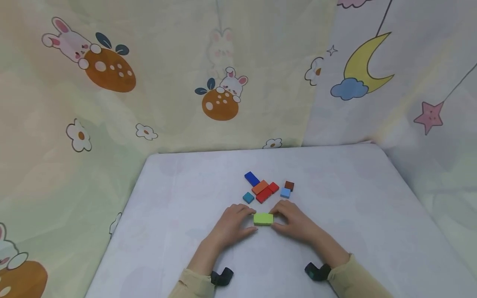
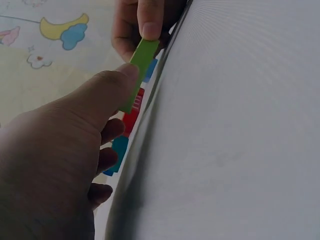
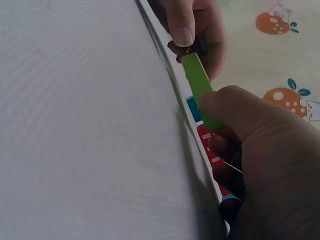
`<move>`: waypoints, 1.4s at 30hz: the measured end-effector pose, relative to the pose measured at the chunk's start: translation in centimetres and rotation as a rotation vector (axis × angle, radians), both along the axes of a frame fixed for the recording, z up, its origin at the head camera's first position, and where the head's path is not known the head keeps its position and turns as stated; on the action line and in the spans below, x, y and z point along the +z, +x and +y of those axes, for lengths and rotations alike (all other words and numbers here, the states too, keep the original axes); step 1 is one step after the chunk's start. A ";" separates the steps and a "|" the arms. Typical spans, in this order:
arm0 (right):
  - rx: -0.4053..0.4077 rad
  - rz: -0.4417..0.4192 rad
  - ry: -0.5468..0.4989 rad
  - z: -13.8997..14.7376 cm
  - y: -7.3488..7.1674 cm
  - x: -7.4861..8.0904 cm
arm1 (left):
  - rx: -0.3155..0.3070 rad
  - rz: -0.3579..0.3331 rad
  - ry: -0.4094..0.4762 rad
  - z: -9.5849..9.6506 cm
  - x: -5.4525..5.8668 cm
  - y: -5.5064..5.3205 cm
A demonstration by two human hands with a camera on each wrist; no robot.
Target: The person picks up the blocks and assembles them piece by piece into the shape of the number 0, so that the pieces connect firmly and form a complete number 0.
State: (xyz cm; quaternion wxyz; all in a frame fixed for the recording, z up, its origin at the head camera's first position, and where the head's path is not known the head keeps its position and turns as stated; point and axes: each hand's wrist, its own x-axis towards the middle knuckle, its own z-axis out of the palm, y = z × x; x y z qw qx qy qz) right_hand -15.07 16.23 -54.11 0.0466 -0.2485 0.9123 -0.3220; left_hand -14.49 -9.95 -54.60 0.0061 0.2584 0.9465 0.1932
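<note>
A light green rectangular block (image 1: 263, 219) lies lengthwise between the two hands, in front of the other blocks. My right hand (image 1: 296, 221) pinches its right end between thumb and fingers. At the left end is my left hand (image 1: 232, 225), its index fingertip right at the corner and its thumb held apart below the near edge. In the right wrist view a small gap shows between the left thumb (image 3: 184, 36) and the end of the green block (image 3: 200, 82). The left wrist view shows the green block (image 2: 141, 70) overlapped by the left thumb.
Beyond the hands lie a dark blue block (image 1: 251, 178), an orange block (image 1: 259, 187), two red blocks (image 1: 264, 195) and a teal block (image 1: 248, 198). To their right, a brown block (image 1: 289, 186) sits behind a light blue block (image 1: 285, 193). A white cloth covers the table (image 1: 186, 190).
</note>
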 end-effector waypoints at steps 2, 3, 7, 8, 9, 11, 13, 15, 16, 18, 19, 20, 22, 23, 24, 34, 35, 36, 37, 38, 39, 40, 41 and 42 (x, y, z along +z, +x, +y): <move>0.024 0.014 0.005 0.2 -0.1 -0.1 | -0.012 -0.001 0.006 -0.1 -0.1 0.1; 0.033 0.021 0.012 0.2 -0.1 -0.1 | -0.016 0.005 0.011 -0.2 -0.1 0.2; 0.054 0.022 0.038 0.2 -0.3 -0.2 | -0.024 0.019 0.018 -0.2 -0.3 0.1; 0.057 0.021 0.043 0.2 -0.4 -0.1 | -0.025 0.021 0.021 -0.2 -0.4 0.1; 0.059 0.023 0.052 0.1 -0.4 0.0 | -0.026 0.023 0.021 -0.3 -0.5 0.1; 0.065 0.030 0.063 0.1 -0.4 0.2 | -0.031 0.026 0.020 -0.2 -0.6 0.0; 0.066 0.037 0.070 0.0 -0.4 0.4 | -0.033 0.026 0.018 -0.2 -0.7 -0.1; 0.068 0.050 0.084 0.0 -0.4 0.5 | -0.033 0.025 0.014 -0.2 -0.7 -0.1; 0.070 0.052 0.088 0.0 -0.4 0.5 | -0.033 0.024 0.014 -0.2 -0.7 -0.1; 0.068 0.059 0.096 -0.1 -0.4 0.4 | -0.034 0.022 0.014 -0.2 -0.7 -0.1; 0.069 0.064 0.101 -0.1 -0.4 0.4 | -0.033 0.021 0.013 -0.2 -0.7 0.0; 0.070 0.072 0.105 -0.1 -0.4 0.3 | -0.034 0.022 0.014 -0.2 -0.7 0.0; 0.068 0.081 0.116 -0.1 -0.4 0.2 | -0.035 0.027 0.014 -0.2 -0.6 0.0; 0.066 0.085 0.120 -0.1 -0.4 0.2 | -0.035 0.030 0.013 -0.2 -0.6 0.0; 0.066 0.084 0.122 -0.1 -0.4 0.2 | -0.034 0.034 0.012 -0.2 -0.5 0.0; -0.209 -0.012 -0.022 2.0 -2.0 0.9 | -0.032 0.020 0.024 -0.4 -0.6 0.0; -0.266 0.003 -0.037 2.4 -2.4 0.8 | -0.033 0.019 0.028 -0.4 -0.6 -0.1; -0.312 0.012 -0.049 2.8 -2.8 0.8 | -0.033 0.017 0.029 -0.4 -0.6 -0.1; -0.350 0.008 -0.060 3.1 -3.1 0.8 | -0.033 0.015 0.030 -0.4 -0.6 -0.1; -0.377 0.000 -0.061 3.4 -3.4 0.7 | -0.035 0.015 0.030 -0.4 -0.6 -0.1; -0.393 -0.015 -0.057 3.6 -3.7 0.6 | -0.036 0.016 0.030 -0.4 -0.6 -0.1; -0.396 -0.029 -0.051 3.8 -3.9 0.6 | -0.038 0.018 0.032 -0.4 -0.6 -0.1; -0.392 -0.042 -0.043 4.0 -4.1 0.4 | -0.040 0.019 0.031 -0.4 -0.6 -0.1; -0.384 -0.050 -0.042 4.0 -4.3 0.4 | -0.040 0.021 0.028 -0.4 -0.6 -0.1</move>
